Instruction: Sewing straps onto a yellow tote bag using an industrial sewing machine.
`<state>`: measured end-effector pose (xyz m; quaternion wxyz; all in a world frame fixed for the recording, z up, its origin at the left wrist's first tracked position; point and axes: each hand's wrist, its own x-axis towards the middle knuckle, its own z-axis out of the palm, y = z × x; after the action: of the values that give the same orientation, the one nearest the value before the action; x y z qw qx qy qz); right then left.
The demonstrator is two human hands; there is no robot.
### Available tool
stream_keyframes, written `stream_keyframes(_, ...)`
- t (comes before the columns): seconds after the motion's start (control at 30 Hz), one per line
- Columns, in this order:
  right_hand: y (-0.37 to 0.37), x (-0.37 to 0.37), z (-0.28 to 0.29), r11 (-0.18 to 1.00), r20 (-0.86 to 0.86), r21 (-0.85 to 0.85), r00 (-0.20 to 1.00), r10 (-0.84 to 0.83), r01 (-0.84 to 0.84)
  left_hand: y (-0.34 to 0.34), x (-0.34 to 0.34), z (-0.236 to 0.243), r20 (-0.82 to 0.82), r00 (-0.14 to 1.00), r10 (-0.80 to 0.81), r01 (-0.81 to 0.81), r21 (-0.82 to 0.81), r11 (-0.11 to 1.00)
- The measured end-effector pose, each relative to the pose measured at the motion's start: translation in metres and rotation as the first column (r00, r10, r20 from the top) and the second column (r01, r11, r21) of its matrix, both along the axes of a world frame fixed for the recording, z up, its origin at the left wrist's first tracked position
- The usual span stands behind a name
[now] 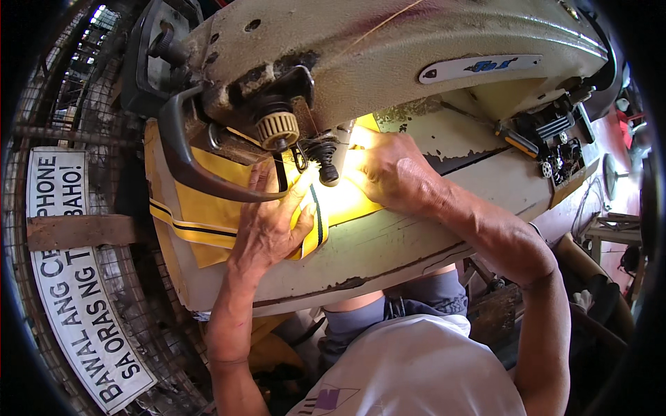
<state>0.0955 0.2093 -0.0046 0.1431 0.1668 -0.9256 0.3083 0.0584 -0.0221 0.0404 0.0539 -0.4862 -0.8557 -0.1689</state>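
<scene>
Yellow fabric [199, 180] with dark-striped trim [182, 227] lies under the head of a beige industrial sewing machine [381, 62]. My left hand [275, 223] rests on the fabric left of the presser area, fingers stretched out and thumb apart, beside a striped band. My right hand [392, 173] is on the fabric right of the needle area, fingers curled onto it, their tips partly lost in a bright lamp glare. The dark-handled knob assembly [277, 132] overhangs the work and hides part of my left fingers. The needle itself cannot be made out.
At the right of the machine bed [485, 173] sit an open box [562, 159] of small metal parts and a yellow-black tool [517, 139]. A wire mesh with a white sign [94, 326] and a wooden slat [80, 232] stands at the left. My lap is below the table edge.
</scene>
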Motion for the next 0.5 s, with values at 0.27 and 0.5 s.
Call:
stream_keyframes(0.27,-0.008,0.005,0.012,0.993,-0.022,0.113,0.999,-0.028,0.030,0.001,0.001,0.000,0.036,0.999,0.009,-0.010,0.015,1.000)
stream_keyframes(0.5,-0.014,0.001,0.027,0.979,0.057,0.199,0.998,0.032,-0.043,-0.013,0.000,-0.011,-0.003,0.996,0.085,-0.084,0.085,0.993)
